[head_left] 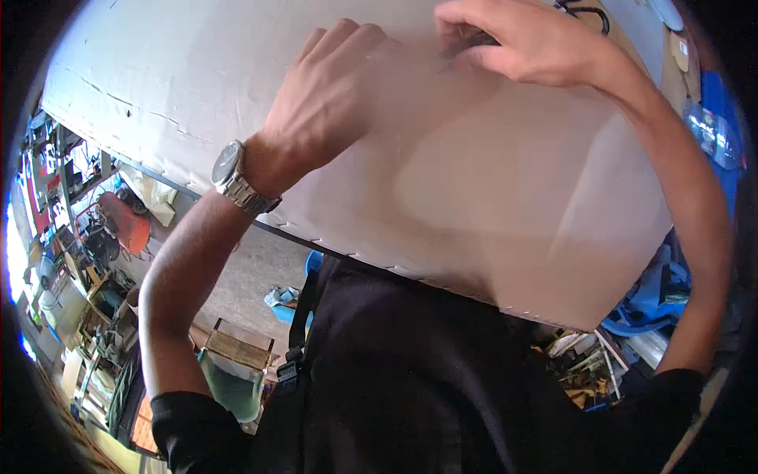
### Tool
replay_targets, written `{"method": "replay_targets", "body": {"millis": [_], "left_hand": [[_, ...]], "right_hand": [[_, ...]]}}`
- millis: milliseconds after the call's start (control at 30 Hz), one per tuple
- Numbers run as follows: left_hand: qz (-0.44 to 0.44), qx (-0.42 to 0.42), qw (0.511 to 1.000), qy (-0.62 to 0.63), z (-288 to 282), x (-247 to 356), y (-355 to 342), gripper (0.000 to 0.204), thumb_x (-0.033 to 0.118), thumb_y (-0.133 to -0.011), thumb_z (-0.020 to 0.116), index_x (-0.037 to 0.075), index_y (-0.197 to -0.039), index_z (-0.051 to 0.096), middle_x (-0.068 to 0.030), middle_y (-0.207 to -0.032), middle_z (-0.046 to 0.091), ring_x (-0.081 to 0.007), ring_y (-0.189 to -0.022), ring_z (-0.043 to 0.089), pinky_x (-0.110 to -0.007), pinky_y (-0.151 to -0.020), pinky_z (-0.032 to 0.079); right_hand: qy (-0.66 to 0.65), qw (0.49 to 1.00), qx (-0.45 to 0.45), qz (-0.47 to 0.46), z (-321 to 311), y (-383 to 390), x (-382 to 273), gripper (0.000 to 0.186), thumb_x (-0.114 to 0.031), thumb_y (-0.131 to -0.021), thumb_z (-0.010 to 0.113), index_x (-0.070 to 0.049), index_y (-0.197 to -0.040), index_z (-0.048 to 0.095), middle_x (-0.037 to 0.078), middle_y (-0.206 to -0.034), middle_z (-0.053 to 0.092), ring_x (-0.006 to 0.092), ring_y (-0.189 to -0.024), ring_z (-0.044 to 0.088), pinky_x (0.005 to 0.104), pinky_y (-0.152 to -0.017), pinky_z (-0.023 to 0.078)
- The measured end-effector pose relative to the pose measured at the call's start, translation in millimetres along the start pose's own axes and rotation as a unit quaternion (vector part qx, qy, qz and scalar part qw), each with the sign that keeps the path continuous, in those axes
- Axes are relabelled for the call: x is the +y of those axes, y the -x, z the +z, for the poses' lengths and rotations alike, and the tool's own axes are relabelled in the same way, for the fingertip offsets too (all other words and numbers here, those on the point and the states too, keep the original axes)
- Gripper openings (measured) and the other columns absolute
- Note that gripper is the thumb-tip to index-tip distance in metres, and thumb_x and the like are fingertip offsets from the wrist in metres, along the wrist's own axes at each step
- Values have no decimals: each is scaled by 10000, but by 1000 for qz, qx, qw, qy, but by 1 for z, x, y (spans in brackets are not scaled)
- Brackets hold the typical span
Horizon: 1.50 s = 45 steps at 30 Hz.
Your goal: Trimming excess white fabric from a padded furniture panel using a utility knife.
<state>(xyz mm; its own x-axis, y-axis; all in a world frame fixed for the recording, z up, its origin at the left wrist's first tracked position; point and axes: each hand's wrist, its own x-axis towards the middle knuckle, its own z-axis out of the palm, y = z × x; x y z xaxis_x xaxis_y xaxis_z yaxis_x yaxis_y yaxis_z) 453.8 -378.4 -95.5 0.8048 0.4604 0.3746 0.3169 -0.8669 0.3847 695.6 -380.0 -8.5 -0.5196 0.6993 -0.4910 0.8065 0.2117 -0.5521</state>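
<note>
Here, we have a broad pale covered panel [513,182] filling the space beneath both hands, running on past the fingers toward the upper edge of the view and back toward our body. Our left hand [335,87] is over it, back upward, its fingers bent and bunched side by side; the tips are hidden, so we cannot tell whether they pinch anything. Our right hand [521,39], apart from the left, is curled, with the thumb below the bent fingers; a dark patch shows between them, too blurred for us to tell whether it is shadow or something gripped.

Small stitch-like marks follow the panel's near edge, which lies just in front of our black clothing [410,371]. We wear a metal-banded wristwatch [233,174] on the left wrist. Past the right forearm are a clear plastic bottle [713,136] and blue plastic items [651,292]; on the left, a green-seated chair [233,387] stands below the panel, near cluttered shelving [67,170]. The hands themselves block our view of the surface under them.
</note>
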Motion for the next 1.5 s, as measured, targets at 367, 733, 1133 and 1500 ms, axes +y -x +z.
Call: {"method": "replay_targets", "body": {"millis": [367, 733, 1133, 1500], "left_hand": [[-5, 21, 1000, 15, 10, -8, 4, 169, -8, -852, 671, 56, -1008, 674, -79, -1036, 675, -318, -986, 622, -424, -909, 506], [2, 4, 1000, -14, 10, -7, 3, 202, -5, -858, 661, 46, -1051, 689, -99, -1083, 662, -323, -1049, 598, -424, -962, 477], [31, 14, 999, 42, 13, -18, 1, 186, -44, -772, 600, 33, -936, 644, -91, -1042, 639, -315, -1021, 572, -431, -914, 468], [131, -145, 974, 116, -7, -43, -37, 178, -34, -874, 635, 30, -1035, 674, -83, -1056, 659, -306, -1007, 606, -406, -894, 540]], "right_hand": [[28, 997, -71, -1, -4, -25, -19, 248, -134, -857, 574, 31, -1028, 643, 274, -982, 703, 426, -975, 673, 481, -841, 522], [16, 990, -118, 77, 1, -29, -31, 326, -179, -865, 592, 71, -1071, 623, 324, -1060, 686, 455, -1020, 665, 477, -839, 521], [-13, 988, 19, 153, 40, -10, -35, 335, 7, -781, 473, 27, -1105, 554, 295, -1017, 632, 482, -1003, 583, 537, -880, 460], [-80, 887, 356, 282, 128, 28, -84, 262, -164, -928, 656, -24, -1106, 523, 218, -996, 698, 446, -969, 654, 547, -841, 492]]}}
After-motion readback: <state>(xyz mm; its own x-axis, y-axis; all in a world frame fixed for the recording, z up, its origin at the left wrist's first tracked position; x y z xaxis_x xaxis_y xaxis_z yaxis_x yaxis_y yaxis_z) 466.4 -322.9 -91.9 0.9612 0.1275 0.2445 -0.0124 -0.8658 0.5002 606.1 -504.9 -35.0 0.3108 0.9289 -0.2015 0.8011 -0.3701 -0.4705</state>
